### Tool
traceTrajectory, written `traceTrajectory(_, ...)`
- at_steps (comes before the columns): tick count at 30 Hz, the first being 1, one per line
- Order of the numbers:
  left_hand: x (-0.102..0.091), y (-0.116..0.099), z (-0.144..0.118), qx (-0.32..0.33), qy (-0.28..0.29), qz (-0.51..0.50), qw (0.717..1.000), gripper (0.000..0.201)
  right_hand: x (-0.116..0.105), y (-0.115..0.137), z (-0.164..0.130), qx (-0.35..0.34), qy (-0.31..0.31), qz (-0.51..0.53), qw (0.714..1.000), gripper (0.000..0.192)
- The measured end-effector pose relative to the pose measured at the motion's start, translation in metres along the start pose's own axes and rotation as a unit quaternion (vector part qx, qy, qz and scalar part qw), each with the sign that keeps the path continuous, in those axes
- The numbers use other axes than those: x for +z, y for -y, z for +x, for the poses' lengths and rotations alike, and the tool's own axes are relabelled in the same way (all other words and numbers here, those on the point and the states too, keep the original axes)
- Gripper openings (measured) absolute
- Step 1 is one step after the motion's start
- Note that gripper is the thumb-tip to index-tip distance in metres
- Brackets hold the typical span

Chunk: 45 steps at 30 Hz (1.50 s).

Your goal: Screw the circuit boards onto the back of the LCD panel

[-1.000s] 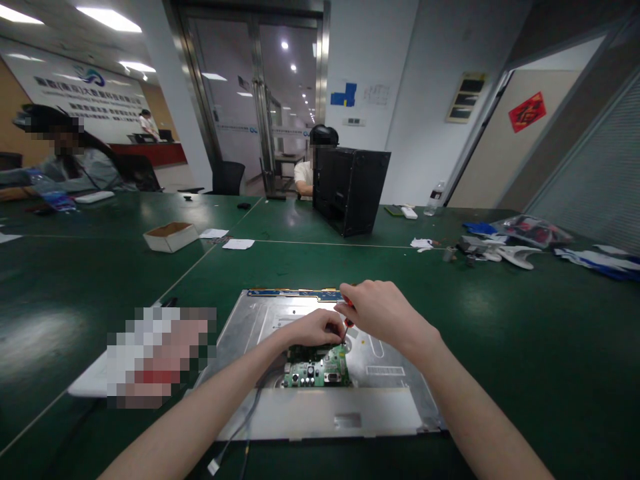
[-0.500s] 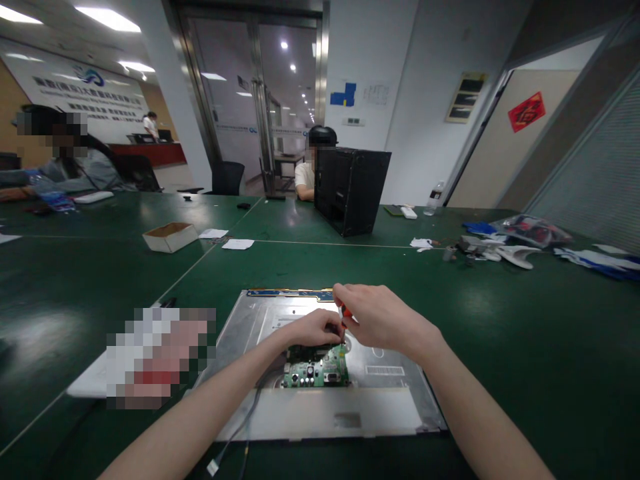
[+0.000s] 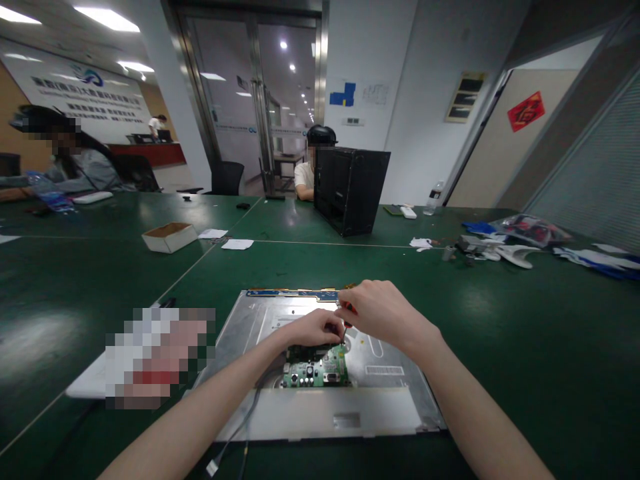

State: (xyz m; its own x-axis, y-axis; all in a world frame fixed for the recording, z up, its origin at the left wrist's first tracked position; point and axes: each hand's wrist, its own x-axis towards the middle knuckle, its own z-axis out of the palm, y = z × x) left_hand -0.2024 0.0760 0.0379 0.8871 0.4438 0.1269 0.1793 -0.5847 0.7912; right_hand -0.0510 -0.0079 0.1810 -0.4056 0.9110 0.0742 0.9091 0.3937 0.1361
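A silver metal display panel (image 3: 380, 393) lies back-up on the green table (image 3: 500, 333) in front of me. A small green circuit board (image 3: 315, 370) sits on its middle. My left hand (image 3: 313, 328) rests on the board's far edge, fingers curled and pinching at it. My right hand (image 3: 383, 315) is closed around a red-handled screwdriver (image 3: 347, 312), whose tip points down at the board's right corner beside my left fingers. A grey cable (image 3: 240, 427) runs from the board off the panel's near edge.
A blurred flat item (image 3: 150, 357) lies left of the panel. Farther off stand a cardboard box (image 3: 170, 237), a black computer case (image 3: 353, 190) with a person behind it, and loose white and blue parts (image 3: 505, 250) at the right. Another person sits far left.
My right hand shifted slightly around the screwdriver handle, up and to the right and back, as it turns. My left hand and the board stay put.
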Motion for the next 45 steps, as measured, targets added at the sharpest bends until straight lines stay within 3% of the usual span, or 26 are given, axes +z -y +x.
traceTrajectory(4,0.001,0.003,0.0,0.0,-0.004,-0.002,1.0,0.013,-0.002,-0.001,-0.003,-0.028,-0.006,0.029,0.999,0.011)
traceTrajectory(9,0.003,0.009,0.001,-0.004,-0.008,0.011,1.0,0.011,-0.005,-0.001,-0.009,-0.079,0.003,0.072,0.994,0.018)
traceTrajectory(13,0.003,0.009,0.002,0.006,-0.001,0.005,1.0,0.01,-0.005,0.0,-0.007,-0.046,0.002,0.055,0.997,0.014)
traceTrajectory(18,0.002,0.005,0.001,-0.006,0.002,-0.006,1.0,0.012,-0.001,-0.002,-0.001,0.006,-0.001,0.016,1.0,0.032)
traceTrajectory(20,0.002,0.005,0.001,-0.009,0.0,0.008,1.0,0.011,-0.001,-0.001,0.0,0.004,-0.001,0.008,1.0,0.034)
traceTrajectory(25,0.002,0.004,0.001,-0.008,0.001,-0.002,1.0,0.011,-0.003,0.002,-0.001,-0.013,0.017,0.016,1.0,0.015)
traceTrajectory(32,0.002,0.003,0.001,-0.016,-0.007,0.018,1.0,0.005,-0.007,0.003,-0.008,-0.072,0.002,0.063,0.995,0.013)
traceTrajectory(41,0.0,0.001,0.0,-0.015,0.003,0.002,1.0,0.012,-0.001,-0.001,0.0,-0.006,-0.008,0.001,1.0,0.028)
traceTrajectory(45,0.001,0.002,0.0,-0.016,0.001,0.009,1.0,0.011,-0.001,0.0,0.001,-0.016,-0.008,0.001,1.0,0.017)
